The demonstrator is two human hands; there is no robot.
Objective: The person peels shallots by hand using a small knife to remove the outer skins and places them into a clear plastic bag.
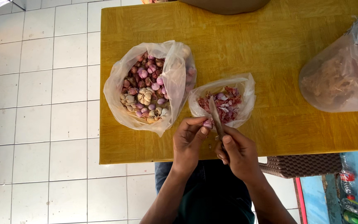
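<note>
Head view looks straight down on a yellow wooden tabletop (270, 49) with two plastic bags on it. One large bag (150, 85) lies open at the left and holds many small purple-red shallots together with several pale garlic bulbs (too many to count surely). One smaller bag (224, 101) just beside it, to the right, holds red peels and cut pieces. One cloudy plastic container (340, 70) with a pink lid lies on its side at the right edge of the tabletop, well apart from the bags.

Two hands work at the near edge of the tabletop, close together. The left hand (189, 141) pinches one small shallot (207, 123) between thumb and fingertips, right at the near rim of the smaller bag. The right hand (239, 153) is closed around the handle of one knife (215, 117). The blade's long axis runs almost away from the person, tilted a little to the left, with the tip over the smaller bag. The blade passes just beside the shallot; whether it touches, I cannot tell.

One brown woven chair (299, 165) shows under the tabletop at the right, and the floor (34, 103) is of white tiles.
</note>
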